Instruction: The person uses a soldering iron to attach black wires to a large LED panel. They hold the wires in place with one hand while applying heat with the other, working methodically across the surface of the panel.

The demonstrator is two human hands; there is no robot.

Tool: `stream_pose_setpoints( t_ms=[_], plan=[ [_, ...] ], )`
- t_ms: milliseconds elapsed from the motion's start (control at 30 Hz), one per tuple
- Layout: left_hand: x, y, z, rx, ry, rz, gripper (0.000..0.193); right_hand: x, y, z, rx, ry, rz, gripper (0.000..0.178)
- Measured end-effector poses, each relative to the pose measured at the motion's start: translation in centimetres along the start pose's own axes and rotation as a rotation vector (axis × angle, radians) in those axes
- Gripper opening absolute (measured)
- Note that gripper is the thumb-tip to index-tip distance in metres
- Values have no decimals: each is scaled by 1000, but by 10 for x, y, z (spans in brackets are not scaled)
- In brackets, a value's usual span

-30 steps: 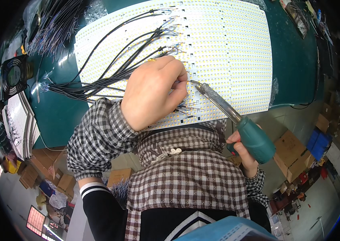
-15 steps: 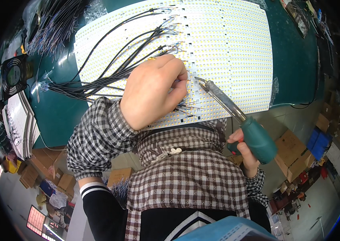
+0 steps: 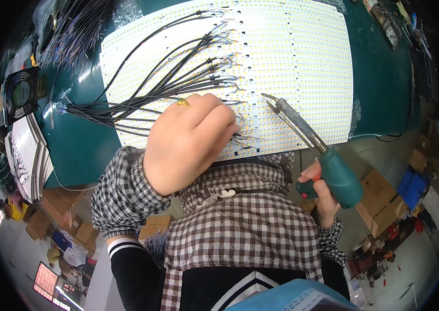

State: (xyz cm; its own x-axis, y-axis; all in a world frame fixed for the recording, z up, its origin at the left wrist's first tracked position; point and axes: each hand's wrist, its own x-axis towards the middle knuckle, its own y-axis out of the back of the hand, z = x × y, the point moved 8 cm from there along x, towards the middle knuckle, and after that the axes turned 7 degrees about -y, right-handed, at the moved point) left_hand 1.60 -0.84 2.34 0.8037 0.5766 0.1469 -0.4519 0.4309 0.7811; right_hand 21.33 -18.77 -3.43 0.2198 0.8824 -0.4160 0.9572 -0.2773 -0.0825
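Note:
A large white LED panel (image 3: pixel 302 67) with rows of small yellow chips lies on the green table. Black cables (image 3: pixel 178 67) fan across its left half, their thin stripped wires near the panel's middle. My left hand (image 3: pixel 191 140) is closed over the lower cables, fingers curled together by the wire ends (image 3: pixel 242 139); what they pinch is hidden beneath. My right hand (image 3: pixel 324 194) grips the green handle of a soldering iron (image 3: pixel 341 179) at the panel's near right edge. Its metal tip points up and left, right of the wire ends; I cannot tell whether it touches the panel.
A bundle of loose wires (image 3: pixel 77 36) lies at the far left, above a black fan (image 3: pixel 21 96). White panels (image 3: pixel 25 158) are stacked at the table's left edge. Cardboard boxes (image 3: pixel 380 194) stand on the floor at right.
My left hand has come down and slightly left, uncovering wire ends it hid before. The soldering iron's tip has shifted a little right, away from the wires. My right hand still holds the iron.

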Motion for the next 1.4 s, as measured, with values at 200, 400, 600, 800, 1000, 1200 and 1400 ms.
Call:
stream_pose_setpoints(
  t_ms=[200,400,600,800,1000,1200,1400],
  plan=[
    [-3,-9,-10,-226,111,-137,17,4,1,0,45,42,2,47],
    [-11,-13,-33,-306,418,4,10,1,6,5,47,93,9,48],
    [-1,-14,-19,-199,204,26,9,4,6,0,0,92,16,50],
    [3,-23,-35,-323,331,-28,10,3,5,3,-20,50,6,51],
    [1,-27,-36,-294,343,69,9,4,4,6,-23,40,-9,51],
    [1,-31,-30,-186,255,114,11,2,2,7,-25,28,-3,53],
    [0,-31,-33,-156,251,120,12,-2,0,8,-6,6,35,48]
  ],
)
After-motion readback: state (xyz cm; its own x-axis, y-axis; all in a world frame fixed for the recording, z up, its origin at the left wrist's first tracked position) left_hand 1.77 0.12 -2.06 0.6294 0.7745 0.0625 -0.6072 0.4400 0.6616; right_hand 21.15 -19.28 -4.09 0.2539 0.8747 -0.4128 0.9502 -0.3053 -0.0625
